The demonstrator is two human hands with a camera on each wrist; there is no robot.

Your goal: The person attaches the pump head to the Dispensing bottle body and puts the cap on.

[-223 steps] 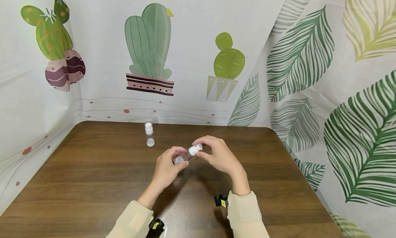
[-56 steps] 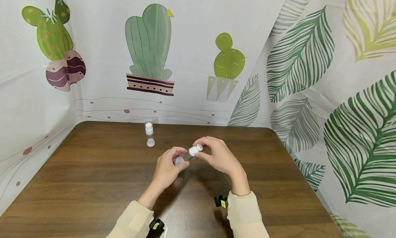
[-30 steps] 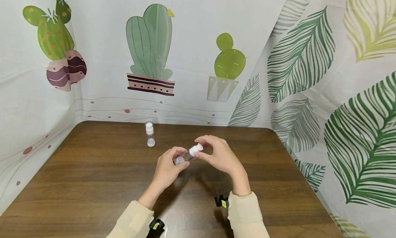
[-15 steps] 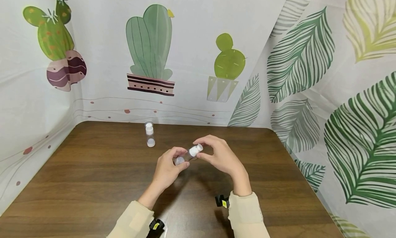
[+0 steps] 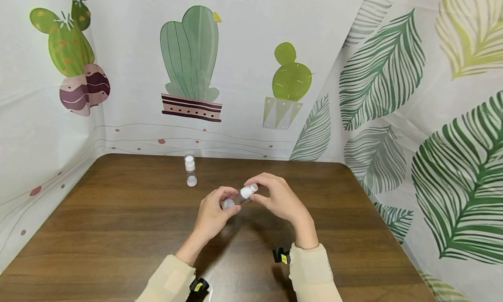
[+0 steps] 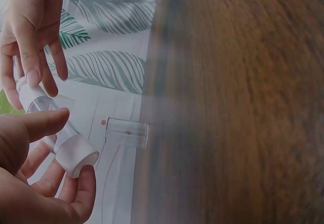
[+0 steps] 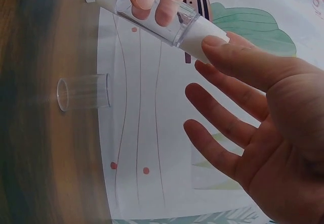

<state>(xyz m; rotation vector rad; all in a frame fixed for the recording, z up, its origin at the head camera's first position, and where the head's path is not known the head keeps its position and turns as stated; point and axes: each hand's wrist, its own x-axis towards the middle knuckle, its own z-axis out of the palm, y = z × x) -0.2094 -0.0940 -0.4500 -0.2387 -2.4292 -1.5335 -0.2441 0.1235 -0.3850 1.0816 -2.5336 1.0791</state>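
A small clear pump bottle [image 5: 238, 198] with a white top [image 5: 247, 191] and a white base [image 6: 76, 153] is held tilted above the table. My left hand [image 5: 212, 212] grips its lower part between thumb and fingers. With thumb and forefinger, my right hand [image 5: 278, 198] pinches the white top, the other fingers spread free in the right wrist view. Behind the held bottle stands a clear cylindrical cap [image 7: 84, 92], mostly hidden in the head view. The join between body and top is too small to make out.
Another clear bottle [image 5: 190, 172] with white top and base stands near the back left edge of the brown wooden table [image 5: 129, 214]. A white cloth [image 5: 243, 75] printed with cacti and leaves hangs behind and to the right.
The right fingers shift slightly around the white top, parting and closing on it. The left hand, the held bottle and the standing bottle stay practically in place.
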